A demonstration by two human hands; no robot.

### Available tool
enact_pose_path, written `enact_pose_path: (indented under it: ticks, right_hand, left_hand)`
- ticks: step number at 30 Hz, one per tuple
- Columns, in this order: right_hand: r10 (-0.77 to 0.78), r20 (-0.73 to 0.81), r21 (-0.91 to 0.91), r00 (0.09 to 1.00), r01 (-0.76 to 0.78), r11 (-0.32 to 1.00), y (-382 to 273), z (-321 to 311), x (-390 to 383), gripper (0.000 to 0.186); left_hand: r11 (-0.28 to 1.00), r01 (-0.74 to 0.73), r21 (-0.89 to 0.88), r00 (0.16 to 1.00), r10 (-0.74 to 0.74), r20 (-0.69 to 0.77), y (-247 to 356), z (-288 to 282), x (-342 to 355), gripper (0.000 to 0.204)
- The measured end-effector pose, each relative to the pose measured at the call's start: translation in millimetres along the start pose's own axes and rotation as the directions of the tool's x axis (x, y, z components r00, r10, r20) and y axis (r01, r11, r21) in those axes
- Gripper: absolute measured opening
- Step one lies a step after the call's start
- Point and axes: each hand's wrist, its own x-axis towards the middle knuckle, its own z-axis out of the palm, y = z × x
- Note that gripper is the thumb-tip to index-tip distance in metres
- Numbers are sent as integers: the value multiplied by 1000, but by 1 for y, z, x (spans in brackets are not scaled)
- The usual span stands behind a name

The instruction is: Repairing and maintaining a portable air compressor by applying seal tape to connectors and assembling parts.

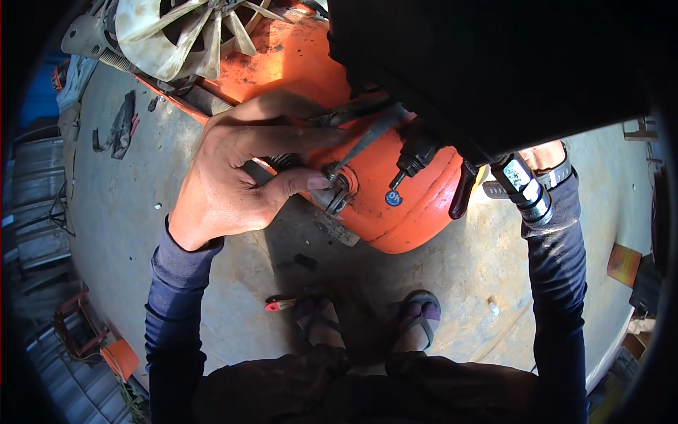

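My left hand (236, 169) is over the left end of an orange tank (395, 230), its fingers curled. The thumb tip lies against a small metal fitting (337, 194) on the tank, and the forefinger reaches above it toward a grey tapered strip (374, 134). Whatever those fingers grip is too small or covered to make out. My right hand (547, 155) is mostly behind a large black body; only the part by the wrist strap shows, with its fingers hidden. A shiny metal coupling (519, 185) hangs beside that wrist. A black valve (417, 155) juts from the tank, above a round blue sticker (393, 198).
A pale fan-like wheel with blades (169, 42) stands at the upper left. The black body (494, 71) fills the upper right. On the concrete floor (233, 283) are a red-handled brush (280, 304) near my feet and a dark tool bundle (123, 127) farther left.
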Motion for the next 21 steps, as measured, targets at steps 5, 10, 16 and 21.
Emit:
enact_pose_path:
  ticks: [5,10,16,21]
  right_hand:
    - [-438,9,218,899,426,878,45,-4,26,20]
    - [-576,45,214,816,555,804,47,-3,33,24]
    - [-292,59,298,955,262,918,41,-32,-11,17]
    - [-267,-389,315,882,399,861,60,-21,-83,18]
  left_hand:
    - [997,78,5,996,-78,30,11,-2,2,41]
    - [998,-17,68,1000,17,2,6,-2,-3,43]
    - [996,7,86,999,-11,45,17,-2,4,33]
    - [993,86,84,985,-97,141,23,-8,5,25]
